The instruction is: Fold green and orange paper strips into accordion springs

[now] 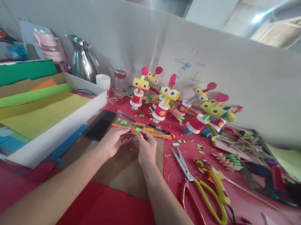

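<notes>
Over a brown cardboard sheet (126,174), both hands meet at a small green and orange paper piece (137,130). My left hand (116,141) has its fingers closed on the left side of it. From the right, my right hand (147,146) pinches the piece near its green part. Just behind the fingers runs a long orange paper strip (161,136); I cannot tell whether it is joined to the held piece. Small pleated paper springs in green (123,123) and yellow (148,129) lie beyond the hands. A black phone (100,124) rests left of them.
Paper-cup robot figures (161,111) stand at the back. Yellow-handled scissors (198,183), red-handled pliers (192,206) and a yellow glue gun (219,188) lie to the right. A white box (63,127) of coloured paper, a steel jug (83,61) and a white cup (103,80) are left.
</notes>
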`<action>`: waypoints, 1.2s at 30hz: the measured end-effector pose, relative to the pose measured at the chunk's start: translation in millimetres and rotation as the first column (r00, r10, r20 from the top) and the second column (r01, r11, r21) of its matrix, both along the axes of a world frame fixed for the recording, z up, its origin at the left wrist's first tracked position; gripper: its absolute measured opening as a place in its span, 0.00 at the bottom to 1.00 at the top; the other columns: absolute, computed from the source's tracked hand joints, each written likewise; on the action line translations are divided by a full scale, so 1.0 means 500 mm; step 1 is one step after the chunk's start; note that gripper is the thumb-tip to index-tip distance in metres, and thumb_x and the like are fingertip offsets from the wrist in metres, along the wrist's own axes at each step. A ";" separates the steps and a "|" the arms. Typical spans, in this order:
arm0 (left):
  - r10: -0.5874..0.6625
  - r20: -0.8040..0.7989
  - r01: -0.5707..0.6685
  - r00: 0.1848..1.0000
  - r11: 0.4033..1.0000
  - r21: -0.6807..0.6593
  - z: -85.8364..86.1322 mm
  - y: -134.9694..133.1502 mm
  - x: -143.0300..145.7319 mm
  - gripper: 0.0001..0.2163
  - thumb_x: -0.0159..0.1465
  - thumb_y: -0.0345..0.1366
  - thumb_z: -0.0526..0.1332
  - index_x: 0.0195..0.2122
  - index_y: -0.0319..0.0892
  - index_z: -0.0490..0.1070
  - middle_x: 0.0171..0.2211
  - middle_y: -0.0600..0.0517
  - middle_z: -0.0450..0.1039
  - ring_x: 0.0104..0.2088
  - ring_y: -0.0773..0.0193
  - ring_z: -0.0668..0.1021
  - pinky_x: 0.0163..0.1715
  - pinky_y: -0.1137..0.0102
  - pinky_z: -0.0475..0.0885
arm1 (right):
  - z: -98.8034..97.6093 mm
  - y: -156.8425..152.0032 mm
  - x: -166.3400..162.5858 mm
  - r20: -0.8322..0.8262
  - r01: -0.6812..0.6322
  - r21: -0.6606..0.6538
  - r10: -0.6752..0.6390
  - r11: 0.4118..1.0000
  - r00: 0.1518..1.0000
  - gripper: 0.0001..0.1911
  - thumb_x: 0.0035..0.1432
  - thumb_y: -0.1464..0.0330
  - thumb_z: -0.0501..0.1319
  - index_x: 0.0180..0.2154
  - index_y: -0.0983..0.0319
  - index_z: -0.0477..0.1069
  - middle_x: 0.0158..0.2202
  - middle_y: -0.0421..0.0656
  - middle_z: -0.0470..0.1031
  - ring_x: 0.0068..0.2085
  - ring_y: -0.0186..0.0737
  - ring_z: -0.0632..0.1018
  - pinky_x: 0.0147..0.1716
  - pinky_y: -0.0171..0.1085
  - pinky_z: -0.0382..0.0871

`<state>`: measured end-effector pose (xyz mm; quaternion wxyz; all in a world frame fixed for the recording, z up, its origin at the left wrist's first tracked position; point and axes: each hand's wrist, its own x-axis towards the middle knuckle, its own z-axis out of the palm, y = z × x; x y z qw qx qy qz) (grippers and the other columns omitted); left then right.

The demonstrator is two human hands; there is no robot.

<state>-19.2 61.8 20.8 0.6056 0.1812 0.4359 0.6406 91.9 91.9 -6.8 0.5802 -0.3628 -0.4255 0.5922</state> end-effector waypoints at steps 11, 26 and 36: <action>-0.110 0.053 0.110 0.993 0.994 0.013 -0.021 0.009 -0.010 0.04 0.52 0.24 0.68 0.29 0.34 0.77 0.28 0.49 0.78 0.30 0.69 0.78 0.37 0.75 0.74 | 0.004 -0.002 -0.001 -0.049 -0.051 -0.018 0.050 0.999 0.998 0.08 0.45 0.67 0.67 0.30 0.63 0.77 0.25 0.38 0.76 0.24 0.29 0.71 0.29 0.32 0.66; -0.100 -0.089 0.107 0.991 0.991 0.076 -0.012 0.008 -0.012 0.09 0.47 0.30 0.72 0.29 0.36 0.76 0.27 0.50 0.77 0.30 0.66 0.78 0.39 0.69 0.72 | -0.003 -0.003 0.005 -0.065 -0.089 0.013 0.089 0.996 0.994 0.09 0.47 0.67 0.67 0.33 0.62 0.78 0.28 0.39 0.77 0.27 0.32 0.74 0.32 0.34 0.70; -0.053 -0.042 0.057 0.998 0.993 0.105 -0.010 0.007 -0.003 0.07 0.49 0.27 0.69 0.28 0.37 0.73 0.25 0.53 0.75 0.27 0.70 0.76 0.33 0.75 0.70 | 0.005 -0.008 0.007 -0.070 -0.174 0.019 0.175 0.985 0.982 0.11 0.46 0.66 0.68 0.34 0.61 0.78 0.29 0.40 0.78 0.29 0.33 0.76 0.36 0.36 0.72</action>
